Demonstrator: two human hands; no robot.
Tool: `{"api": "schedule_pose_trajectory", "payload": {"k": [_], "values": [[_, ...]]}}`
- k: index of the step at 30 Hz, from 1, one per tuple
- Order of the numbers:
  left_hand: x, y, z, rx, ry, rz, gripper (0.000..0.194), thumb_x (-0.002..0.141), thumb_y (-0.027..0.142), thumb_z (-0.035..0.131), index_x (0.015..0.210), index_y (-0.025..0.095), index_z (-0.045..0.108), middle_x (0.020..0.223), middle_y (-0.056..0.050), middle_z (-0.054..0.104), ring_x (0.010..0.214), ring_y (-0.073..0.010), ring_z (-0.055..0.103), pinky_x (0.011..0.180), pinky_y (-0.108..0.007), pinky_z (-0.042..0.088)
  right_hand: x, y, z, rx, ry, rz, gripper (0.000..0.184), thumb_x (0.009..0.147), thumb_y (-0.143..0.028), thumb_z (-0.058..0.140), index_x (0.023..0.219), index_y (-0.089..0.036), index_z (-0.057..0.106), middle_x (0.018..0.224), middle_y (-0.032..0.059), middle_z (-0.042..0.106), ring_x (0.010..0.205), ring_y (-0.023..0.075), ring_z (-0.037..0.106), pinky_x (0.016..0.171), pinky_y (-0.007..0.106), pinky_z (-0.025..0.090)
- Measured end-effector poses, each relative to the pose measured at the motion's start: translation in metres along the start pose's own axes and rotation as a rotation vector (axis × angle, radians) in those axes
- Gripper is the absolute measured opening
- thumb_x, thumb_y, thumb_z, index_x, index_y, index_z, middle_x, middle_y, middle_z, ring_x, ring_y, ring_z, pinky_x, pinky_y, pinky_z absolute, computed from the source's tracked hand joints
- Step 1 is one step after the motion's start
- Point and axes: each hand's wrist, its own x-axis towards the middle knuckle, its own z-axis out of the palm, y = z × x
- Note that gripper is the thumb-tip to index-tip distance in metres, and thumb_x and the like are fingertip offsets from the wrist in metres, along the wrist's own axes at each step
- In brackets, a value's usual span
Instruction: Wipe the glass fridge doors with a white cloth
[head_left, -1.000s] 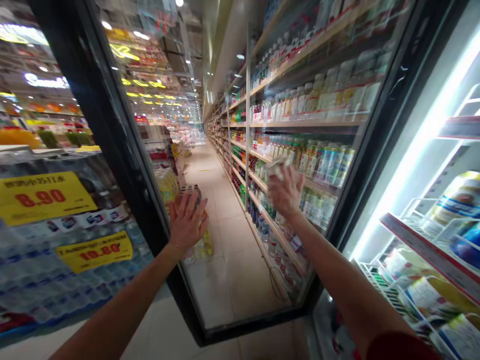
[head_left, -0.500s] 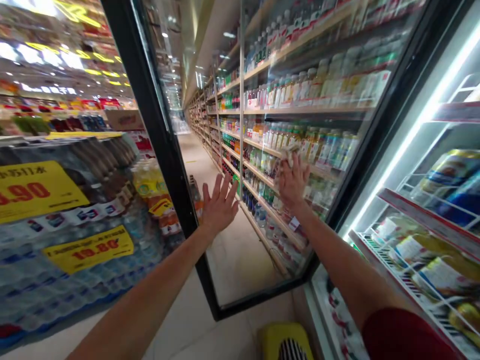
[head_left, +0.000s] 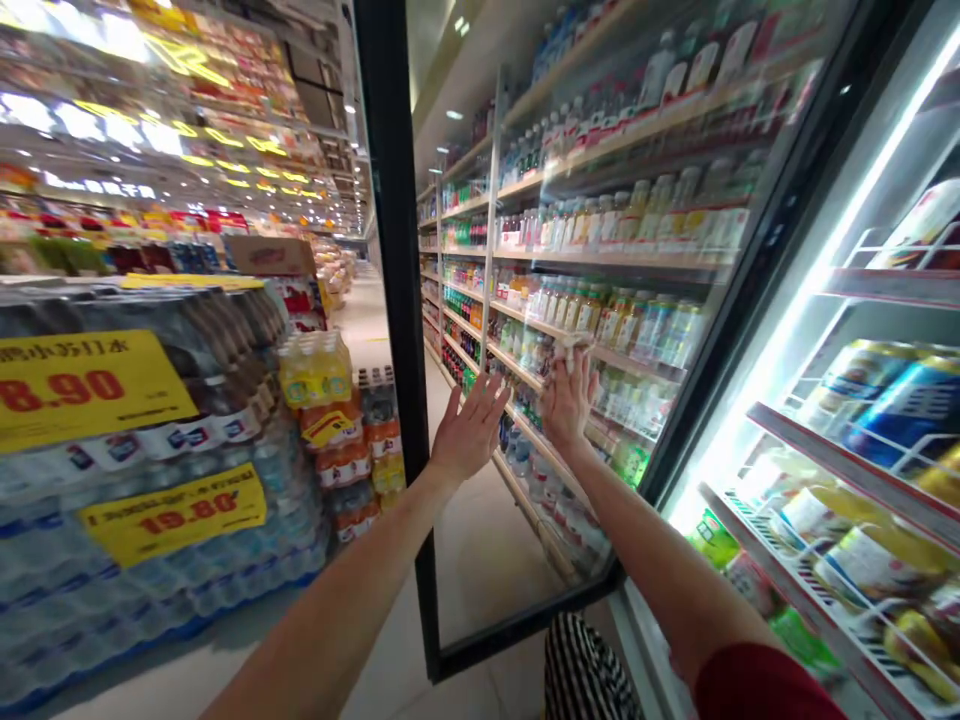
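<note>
A glass door (head_left: pixel 402 300) with a black frame stands swung out from a lit cooler. Flat against or very near its pane is my left hand (head_left: pixel 471 428), fingers outstretched and nothing in it. My right hand (head_left: pixel 567 400) presses a pale, crumpled cloth (head_left: pixel 574 342) to the glass, right of the left hand. Most of the cloth lies hidden under the palm and fingers; only its upper edge shows above the fingertips.
At right, wire cooler shelves (head_left: pixel 832 490) hold cans and pouch-like packs. Wrapped bottle packs (head_left: pixel 247 560) with yellow price signs (head_left: pixel 90 390) are stacked at left. Long shelves of bottles (head_left: pixel 622 215) show through or in the glass. A striped fabric shape (head_left: pixel 589 670) is below.
The door's outer frame edge appears further right in view. My left hand has shifted right, closer to the right hand. The cloth has moved slightly across the glass and down under my right hand.
</note>
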Motion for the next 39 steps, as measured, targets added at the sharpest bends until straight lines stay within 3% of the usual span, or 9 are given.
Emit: {"api": "schedule_pose_trajectory", "payload": {"k": [13, 20, 25, 27, 29, 32, 34, 36, 39], "values": [[0.000, 0.006, 0.001, 0.024, 0.073, -0.013, 0.057, 0.086, 0.029, 0.044, 0.139, 0.019, 0.028, 0.147, -0.005, 0.022, 0.139, -0.0189, 0.005, 0.113, -0.044, -0.004, -0.025, -0.020, -0.007, 0.015, -0.002, -0.163, 0.040, 0.088, -0.025, 0.037, 0.127, -0.020, 0.046, 0.140, 0.0125, 0.040, 0.139, 0.0233, 0.016, 0.109, 0.051, 0.022], [0.000, 0.008, 0.010, 0.045, 0.112, -0.024, 0.060, 0.084, 0.031, 0.048, 0.140, 0.019, 0.026, 0.146, -0.007, 0.026, 0.138, -0.0190, 0.003, 0.113, -0.043, -0.004, -0.043, -0.001, 0.002, 0.051, 0.038, -0.237, 0.033, 0.086, -0.025, 0.043, 0.117, -0.025, 0.054, 0.135, 0.0089, 0.047, 0.138, 0.0214, 0.020, 0.110, 0.050, 0.019], [0.002, 0.003, 0.019, 0.078, 0.155, -0.037, 0.059, 0.086, 0.033, 0.048, 0.140, 0.022, 0.026, 0.145, -0.007, 0.027, 0.138, -0.0191, 0.011, 0.113, -0.042, -0.001, -0.064, -0.028, 0.019, 0.161, 0.051, -0.210, 0.028, 0.084, -0.026, 0.047, 0.110, -0.024, 0.058, 0.135, 0.0078, 0.046, 0.139, 0.0238, 0.017, 0.111, 0.049, 0.018], [-0.007, 0.005, 0.028, 0.081, 0.162, -0.075, 0.062, 0.085, 0.033, 0.049, 0.141, 0.024, 0.023, 0.145, -0.007, 0.027, 0.137, -0.0198, 0.015, 0.113, -0.042, 0.004, -0.067, -0.010, 0.025, 0.209, 0.052, -0.366, 0.023, 0.083, -0.029, 0.050, 0.104, -0.030, 0.061, 0.132, 0.0013, 0.050, 0.138, 0.0210, 0.022, 0.113, 0.048, 0.014], [-0.025, 0.013, 0.043, 0.081, 0.172, -0.145, 0.068, 0.084, 0.030, 0.052, 0.142, 0.024, 0.019, 0.146, -0.007, 0.025, 0.137, -0.0202, 0.014, 0.113, -0.042, 0.008, -0.063, 0.038, 0.030, 0.186, 0.092, -0.370, 0.027, 0.084, -0.029, 0.049, 0.110, -0.031, 0.058, 0.134, 0.0010, 0.049, 0.137, 0.0203, 0.024, 0.113, 0.050, 0.012], [-0.060, 0.027, 0.077, 0.126, 0.217, -0.229, 0.075, 0.081, 0.026, 0.055, 0.143, 0.022, 0.014, 0.148, -0.009, 0.018, 0.138, -0.0208, 0.010, 0.114, -0.042, 0.010, -0.054, 0.117, 0.038, 0.098, 0.228, 0.091, 0.045, 0.089, -0.023, 0.035, 0.133, -0.022, 0.040, 0.143, 0.0133, 0.035, 0.138, 0.0260, 0.022, 0.108, 0.060, 0.015], [-0.078, 0.031, 0.099, 0.173, 0.285, -0.266, 0.074, 0.081, 0.026, 0.054, 0.143, 0.020, 0.015, 0.149, -0.009, 0.015, 0.138, -0.0227, 0.010, 0.113, -0.045, 0.009, -0.059, 0.132, 0.043, 0.095, 0.257, 0.299, 0.050, 0.089, -0.025, 0.032, 0.139, -0.018, 0.029, 0.146, 0.0172, 0.029, 0.138, 0.0290, 0.019, 0.105, 0.063, 0.017], [-0.086, 0.030, 0.112, 0.205, 0.361, -0.286, 0.071, 0.081, 0.028, 0.053, 0.142, 0.019, 0.019, 0.149, -0.009, 0.016, 0.138, -0.0246, 0.013, 0.112, -0.048, 0.010, -0.077, 0.113, 0.046, 0.129, 0.221, 0.177, 0.048, 0.089, -0.026, 0.036, 0.137, -0.022, 0.034, 0.147, 0.0125, 0.029, 0.139, 0.0255, 0.016, 0.109, 0.057, 0.017], [-0.089, 0.022, 0.118, 0.095, 0.389, -0.355, 0.068, 0.080, 0.038, 0.054, 0.140, 0.021, 0.026, 0.149, -0.005, 0.019, 0.138, -0.0261, 0.013, 0.112, -0.051, 0.006, -0.107, 0.073, 0.051, 0.170, 0.144, -0.257, 0.042, 0.086, -0.028, 0.045, 0.128, -0.028, 0.045, 0.142, 0.0036, 0.039, 0.140, 0.0205, 0.017, 0.114, 0.047, 0.011]]}}
